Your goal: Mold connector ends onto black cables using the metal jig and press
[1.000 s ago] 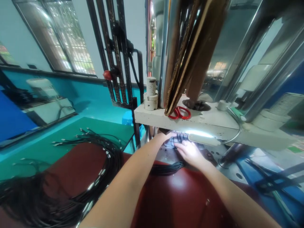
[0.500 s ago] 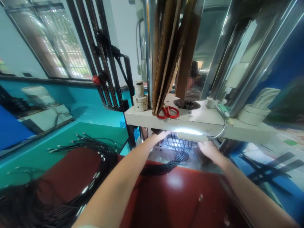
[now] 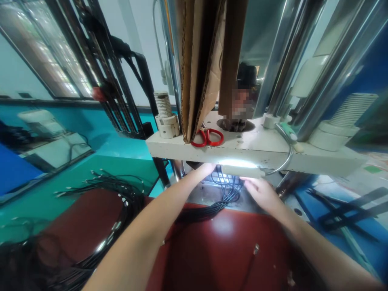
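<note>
Under the edge of the off-white machine plate [image 3: 188, 152], my left hand [image 3: 208, 169] reaches in at the left of a lit gap. Its fingers are hidden there, so their grip does not show. My right hand [image 3: 257, 189] is at the right side of the gap, just below a pale lamp bar [image 3: 242, 171]. Its visible fingers stretch left, open, close beside several black cables [image 3: 228, 195]; whether they touch is unclear. These cables run from the bright gap down over a metal surface and bend left behind my left forearm.
Red-handled scissors [image 3: 207, 138] and upright cardboard sheets [image 3: 189, 81] stand on the plate. A maroon board [image 3: 212, 250] lies in front, with a loose cable end [image 3: 256, 249]. More black cables [image 3: 121, 210] are piled left, partly on a green table [image 3: 130, 163]. A person [image 3: 242, 97] is behind the machine.
My right hand has moved left and inward, closer to the cables. My left hand stays at the gap's left side. The whole view has shifted slightly.
</note>
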A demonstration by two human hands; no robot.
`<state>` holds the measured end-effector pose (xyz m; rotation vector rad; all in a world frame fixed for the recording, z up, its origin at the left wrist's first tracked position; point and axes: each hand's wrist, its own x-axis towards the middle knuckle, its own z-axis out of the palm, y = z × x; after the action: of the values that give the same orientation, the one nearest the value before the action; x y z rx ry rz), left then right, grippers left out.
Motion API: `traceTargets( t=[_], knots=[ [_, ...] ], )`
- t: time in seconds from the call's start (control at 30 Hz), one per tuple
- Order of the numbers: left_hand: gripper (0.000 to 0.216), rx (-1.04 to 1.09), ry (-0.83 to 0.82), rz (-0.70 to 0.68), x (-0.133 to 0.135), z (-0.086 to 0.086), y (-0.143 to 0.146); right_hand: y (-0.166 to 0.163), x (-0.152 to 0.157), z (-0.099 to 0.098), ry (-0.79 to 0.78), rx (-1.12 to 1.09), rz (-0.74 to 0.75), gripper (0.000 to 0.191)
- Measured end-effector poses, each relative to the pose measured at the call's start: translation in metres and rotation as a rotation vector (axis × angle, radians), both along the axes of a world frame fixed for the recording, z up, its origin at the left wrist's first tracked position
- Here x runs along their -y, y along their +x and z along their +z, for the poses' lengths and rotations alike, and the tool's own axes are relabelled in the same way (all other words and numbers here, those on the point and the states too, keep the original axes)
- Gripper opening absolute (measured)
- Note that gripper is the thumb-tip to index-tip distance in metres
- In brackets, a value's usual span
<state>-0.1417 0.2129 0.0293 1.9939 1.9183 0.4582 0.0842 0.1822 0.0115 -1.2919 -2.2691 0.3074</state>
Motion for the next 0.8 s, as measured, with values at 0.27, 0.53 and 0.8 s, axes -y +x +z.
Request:
traceTargets(
  t=[0.27,0.53,0.8],
  knots=[
    [0.017,-0.058,0.012,-0.283,0.086,-0.023,-0.015,-0.018,0.031,-0.006,-0.48,-0.482,0.108,0.029],
    [0.022,-0.375,0.021,-0.259,0.15,-0.019,-0.025,-0.031,0.035,-0.004,-0.476,-0.498,0.012,0.019],
    [0.024,-0.643,-0.071,-0.219,0.205,-0.028,-0.045,-0.038,0.036,-0.01,-0.451,-0.449,0.05,0.02]
  ],
)
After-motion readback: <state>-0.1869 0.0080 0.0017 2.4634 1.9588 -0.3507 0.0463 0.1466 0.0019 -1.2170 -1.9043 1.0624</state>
